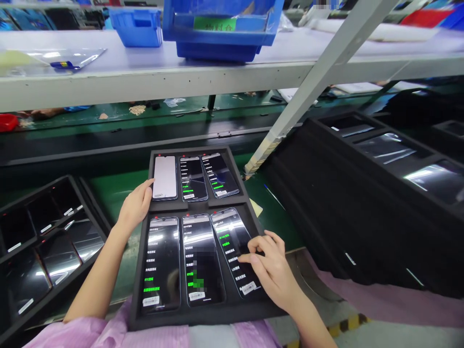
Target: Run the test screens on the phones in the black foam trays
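A black foam tray (195, 319) holds two rows of phones. The top-left phone (165, 178) shows a white screen; the others show dark menus with white and green text. My right hand (270, 268) is over the bottom-right phone (232, 241), its index finger stretched out onto the screen and the other fingers curled, holding nothing. At the tray's left edge, beside the white-screen phone, rests my left hand (136, 205), with its fingertips on the rim and the thumb near them.
Another tray of dark phones (43, 241) lies at the left. Stacked black trays (326, 193) stand at the right. A slanted metal post (290, 116) rises behind the tray. Blue bins (221, 34) sit on the white shelf (145, 79) above.
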`<action>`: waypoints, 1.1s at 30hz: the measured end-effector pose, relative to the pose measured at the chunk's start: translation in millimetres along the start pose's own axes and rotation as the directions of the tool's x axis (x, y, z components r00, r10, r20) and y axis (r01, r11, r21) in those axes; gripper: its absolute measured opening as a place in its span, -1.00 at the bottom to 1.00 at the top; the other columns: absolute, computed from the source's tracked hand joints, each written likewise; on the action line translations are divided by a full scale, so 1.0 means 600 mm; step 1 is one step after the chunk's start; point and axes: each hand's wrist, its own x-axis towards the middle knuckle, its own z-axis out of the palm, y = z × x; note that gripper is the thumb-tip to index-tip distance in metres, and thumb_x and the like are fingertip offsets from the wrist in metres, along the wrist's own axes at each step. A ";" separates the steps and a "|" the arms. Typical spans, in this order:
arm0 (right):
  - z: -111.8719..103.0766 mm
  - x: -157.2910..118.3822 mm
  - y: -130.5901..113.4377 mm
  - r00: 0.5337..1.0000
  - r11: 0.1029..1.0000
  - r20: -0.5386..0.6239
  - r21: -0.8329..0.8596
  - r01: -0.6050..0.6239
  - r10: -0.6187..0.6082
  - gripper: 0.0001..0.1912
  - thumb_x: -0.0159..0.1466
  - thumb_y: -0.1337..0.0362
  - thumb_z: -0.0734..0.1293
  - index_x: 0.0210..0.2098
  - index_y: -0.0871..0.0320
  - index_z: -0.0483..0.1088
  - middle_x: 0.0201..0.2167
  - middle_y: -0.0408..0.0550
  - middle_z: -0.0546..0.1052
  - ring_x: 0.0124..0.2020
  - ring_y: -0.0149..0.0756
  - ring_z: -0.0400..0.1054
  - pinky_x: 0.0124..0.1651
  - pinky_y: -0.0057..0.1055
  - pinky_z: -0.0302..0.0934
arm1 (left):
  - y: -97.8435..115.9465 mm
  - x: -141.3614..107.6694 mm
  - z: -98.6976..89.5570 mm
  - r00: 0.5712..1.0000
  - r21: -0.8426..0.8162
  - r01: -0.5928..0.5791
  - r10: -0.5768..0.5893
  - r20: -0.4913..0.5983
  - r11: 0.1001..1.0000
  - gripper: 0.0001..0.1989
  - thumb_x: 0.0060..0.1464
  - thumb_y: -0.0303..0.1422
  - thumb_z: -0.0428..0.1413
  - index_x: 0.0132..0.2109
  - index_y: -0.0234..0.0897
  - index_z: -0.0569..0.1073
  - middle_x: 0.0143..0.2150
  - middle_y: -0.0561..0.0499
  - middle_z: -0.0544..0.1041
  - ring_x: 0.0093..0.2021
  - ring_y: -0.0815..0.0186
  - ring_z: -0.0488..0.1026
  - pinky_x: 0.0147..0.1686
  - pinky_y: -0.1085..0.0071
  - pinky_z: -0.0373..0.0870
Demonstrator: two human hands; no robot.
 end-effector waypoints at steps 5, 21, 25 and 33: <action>0.003 -0.006 0.026 0.997 0.992 -0.040 -0.115 0.055 -0.060 -0.63 0.29 0.41 0.04 -0.31 0.05 0.45 -0.44 -0.16 0.36 -0.33 -0.37 0.29 0.05 -0.13 -0.05 | -0.007 0.000 0.005 1.000 -0.019 -0.017 0.017 -0.006 1.000 -0.50 0.20 -0.24 -0.30 0.13 -0.36 0.29 0.12 -0.15 0.38 0.13 0.16 0.29 0.10 0.20 0.23; 0.014 -0.003 0.035 0.998 0.943 0.059 -0.330 0.047 -0.029 -0.68 0.32 0.32 0.06 -0.19 0.02 0.43 -0.32 -0.10 0.40 -0.25 -0.30 0.31 0.09 -0.07 -0.13 | -0.003 0.015 -0.001 0.982 0.333 -0.184 0.185 0.029 0.925 -0.57 0.23 -0.19 -0.26 0.02 -0.02 0.45 0.29 -0.08 0.11 0.26 -0.04 -0.02 0.11 -0.09 -0.03; 0.015 -0.005 0.039 0.997 0.930 0.064 -0.361 0.064 -0.044 -0.68 0.32 0.31 0.05 -0.18 0.02 0.42 -0.30 -0.09 0.41 -0.23 -0.29 0.31 0.09 -0.07 -0.11 | -0.007 0.018 0.002 0.982 0.317 -0.187 0.187 0.030 0.930 -0.58 0.22 -0.20 -0.24 0.01 -0.03 0.45 0.30 -0.04 0.11 0.25 -0.01 0.00 0.11 -0.05 -0.01; 0.019 -0.002 0.030 0.999 0.931 0.011 -0.363 0.042 -0.041 -0.64 0.35 0.26 0.02 -0.13 0.05 0.42 -0.26 -0.04 0.44 -0.17 -0.25 0.31 0.11 -0.05 -0.12 | -0.005 0.018 0.001 0.981 0.294 -0.193 0.194 0.027 0.936 -0.60 0.20 -0.20 -0.20 -0.04 -0.04 0.48 0.29 -0.02 0.13 0.26 0.00 0.00 0.14 -0.07 -0.06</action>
